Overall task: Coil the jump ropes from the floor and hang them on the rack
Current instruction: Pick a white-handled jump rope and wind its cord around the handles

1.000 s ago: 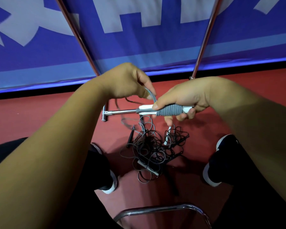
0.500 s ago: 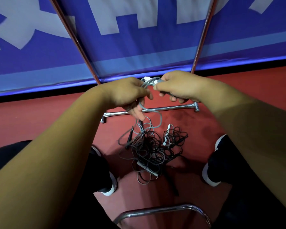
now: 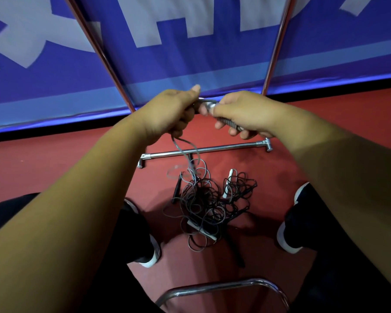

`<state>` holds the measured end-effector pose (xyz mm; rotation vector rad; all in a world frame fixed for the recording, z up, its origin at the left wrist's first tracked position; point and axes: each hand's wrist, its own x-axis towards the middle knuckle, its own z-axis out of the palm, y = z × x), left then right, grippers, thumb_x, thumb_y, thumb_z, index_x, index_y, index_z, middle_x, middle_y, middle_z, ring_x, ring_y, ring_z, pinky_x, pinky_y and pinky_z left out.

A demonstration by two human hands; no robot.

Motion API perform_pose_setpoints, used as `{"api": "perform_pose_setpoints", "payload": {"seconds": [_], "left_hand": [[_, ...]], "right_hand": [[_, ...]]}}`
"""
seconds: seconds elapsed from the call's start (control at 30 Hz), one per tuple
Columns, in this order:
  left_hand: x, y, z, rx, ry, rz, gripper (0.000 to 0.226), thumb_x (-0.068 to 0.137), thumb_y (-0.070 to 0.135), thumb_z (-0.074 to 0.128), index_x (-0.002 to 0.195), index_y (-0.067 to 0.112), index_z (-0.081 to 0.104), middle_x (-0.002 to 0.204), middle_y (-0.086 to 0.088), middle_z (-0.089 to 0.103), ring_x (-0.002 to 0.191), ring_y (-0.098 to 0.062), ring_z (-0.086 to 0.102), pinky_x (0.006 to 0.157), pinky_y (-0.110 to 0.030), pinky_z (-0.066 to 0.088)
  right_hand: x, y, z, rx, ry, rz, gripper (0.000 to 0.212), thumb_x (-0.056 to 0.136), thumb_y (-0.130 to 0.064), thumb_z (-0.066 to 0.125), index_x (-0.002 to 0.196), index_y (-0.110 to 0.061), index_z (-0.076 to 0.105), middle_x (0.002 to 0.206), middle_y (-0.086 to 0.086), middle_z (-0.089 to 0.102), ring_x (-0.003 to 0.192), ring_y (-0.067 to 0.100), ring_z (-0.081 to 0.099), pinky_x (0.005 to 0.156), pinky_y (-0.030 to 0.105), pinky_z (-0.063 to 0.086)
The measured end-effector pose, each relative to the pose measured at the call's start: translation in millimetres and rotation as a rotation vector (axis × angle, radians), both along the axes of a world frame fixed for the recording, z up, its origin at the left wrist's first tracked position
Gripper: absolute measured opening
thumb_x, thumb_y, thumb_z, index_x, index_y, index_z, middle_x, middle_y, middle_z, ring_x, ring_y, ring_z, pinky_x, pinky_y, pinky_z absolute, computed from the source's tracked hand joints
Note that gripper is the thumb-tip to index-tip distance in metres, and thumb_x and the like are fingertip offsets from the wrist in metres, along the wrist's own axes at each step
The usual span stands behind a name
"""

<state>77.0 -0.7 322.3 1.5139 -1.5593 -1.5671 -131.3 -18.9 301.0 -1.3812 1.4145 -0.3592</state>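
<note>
A tangled heap of thin dark and grey jump ropes (image 3: 209, 205) with white and black handles lies on the red floor between my shoes. My right hand (image 3: 242, 114) grips a grey ribbed jump rope handle (image 3: 227, 122) with a white end, held above the floor. My left hand (image 3: 174, 114) is curled round the grey cord (image 3: 186, 152) just beside that handle. From my left fist the cord hangs down in a loop into the heap. The chrome rack (image 3: 204, 150) shows its base bar on the floor and two slanted uprights behind my hands.
A blue and white banner (image 3: 190, 53) closes off the back. My two dark shoes (image 3: 145, 240) stand either side of the heap. A curved chrome tube (image 3: 221, 288) sits at the bottom edge, close to me.
Both hands have risen and moved away from me, carrying the handle up above the rack's base bar. The cord now trails lower from my left hand into the heap.
</note>
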Motion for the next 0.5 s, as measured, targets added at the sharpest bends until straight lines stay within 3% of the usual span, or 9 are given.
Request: {"api": "perform_pose_setpoints", "payload": {"seconds": [0.07,0.2,0.33,0.5], "left_hand": [[4.0,-3.1,-4.9,-0.069,-0.07,-0.039,0.042,0.112,0.04,0.04,0.095,0.011,0.065,0.059,0.004,0.031,0.054,-0.017,0.022,0.055,-0.031,0.023],[15.4,-0.5,-11.8,-0.155,-0.142,-0.247,0.035,0.112,0.031,0.046,0.107,0.007,0.071,0.071,-0.005,0.063,0.069,-0.023,0.043,0.065,-0.03,0.039],[16.7,3.4,-11.4,-0.031,-0.075,-0.281,0.021,0.106,0.026,0.058,0.113,0.016,0.075,0.106,-0.01,0.079,0.083,-0.021,0.06,0.078,-0.027,0.052],[14.0,2.5,-12.3,-0.004,-0.148,-0.264,0.023,0.105,0.027,0.062,0.113,0.009,0.075,0.105,-0.006,0.08,0.08,-0.025,0.07,0.08,-0.04,0.051]], "right_hand": [[1.9,-0.3,1.7,0.084,-0.135,-0.088,0.026,0.1,-0.037,0.067,0.113,-0.015,0.066,0.1,0.005,0.073,0.054,0.013,0.05,0.045,0.019,0.028],[1.4,0.8,5.6,0.18,-0.337,-0.126,0.024,0.098,-0.035,0.067,0.111,-0.015,0.07,0.094,0.005,0.065,0.051,0.013,0.043,0.042,0.016,0.022],[4.2,4.4,7.0,0.153,-0.303,-0.067,0.042,0.091,-0.06,0.072,0.104,-0.02,0.072,0.089,0.001,0.066,0.051,0.013,0.042,0.043,0.018,0.022],[7.1,5.3,2.0,0.094,-0.269,-0.09,0.056,0.09,-0.064,0.071,0.116,-0.014,0.073,0.089,0.001,0.068,0.049,0.013,0.044,0.044,0.02,0.024]]}}
